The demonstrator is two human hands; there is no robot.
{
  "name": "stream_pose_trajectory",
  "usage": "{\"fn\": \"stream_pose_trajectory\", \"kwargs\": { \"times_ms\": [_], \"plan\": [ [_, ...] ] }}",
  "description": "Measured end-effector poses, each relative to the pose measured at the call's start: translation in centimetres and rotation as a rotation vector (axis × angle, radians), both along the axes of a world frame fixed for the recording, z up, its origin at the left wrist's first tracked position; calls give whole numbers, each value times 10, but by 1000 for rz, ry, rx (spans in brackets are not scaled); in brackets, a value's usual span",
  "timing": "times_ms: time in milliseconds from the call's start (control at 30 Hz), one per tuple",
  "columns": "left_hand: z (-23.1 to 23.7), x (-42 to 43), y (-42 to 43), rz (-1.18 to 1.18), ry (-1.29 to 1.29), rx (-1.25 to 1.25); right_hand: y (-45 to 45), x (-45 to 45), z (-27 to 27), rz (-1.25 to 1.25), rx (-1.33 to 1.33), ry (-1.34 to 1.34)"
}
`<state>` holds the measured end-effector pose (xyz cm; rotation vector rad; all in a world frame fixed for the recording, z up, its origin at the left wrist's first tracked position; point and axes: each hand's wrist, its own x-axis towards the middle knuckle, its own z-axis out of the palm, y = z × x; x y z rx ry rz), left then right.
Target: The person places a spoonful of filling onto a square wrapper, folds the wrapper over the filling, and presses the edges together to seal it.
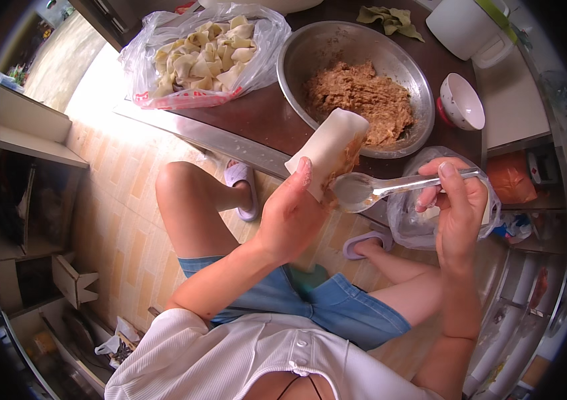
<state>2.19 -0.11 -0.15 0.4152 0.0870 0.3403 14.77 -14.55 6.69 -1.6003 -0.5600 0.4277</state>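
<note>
My left hand [293, 215] holds a pale dough wrapper [327, 145], bent along its length, with brown filling [352, 152] showing on its right side. In my right hand [456, 200] is a metal spoon [363, 190], gripped by its handle. Its bowl touches the filling at the wrapper's lower edge. Just beyond, a steel basin [296, 82] contains more minced filling [358, 90]. Folded dumplings [208, 55] lie heaped in a clear plastic bag [271, 35] to the left of the basin. Behind my right hand sits another plastic bag [403, 220] with pale contents, partly hidden.
The dark table [243, 117] has a light front edge. A small white bowl [463, 102] stands right of the basin, near a white container [456, 30] with a green rim. Crumpled greenish wrappers [391, 20] lie behind the basin. Open shelves [533, 230] flank my right side.
</note>
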Motion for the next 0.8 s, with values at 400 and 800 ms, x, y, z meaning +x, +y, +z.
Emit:
{"fn": "stream_pose_trajectory", "kwargs": {
  "times_ms": [400, 800],
  "plan": [
    [11, -3, 26, -7, -141, -422, -7, 22, -1, -259, 162, -212],
    [25, 3, 19, -10, -68, -368, -3, -13, -24, 98, 165, -823]
  ]
}}
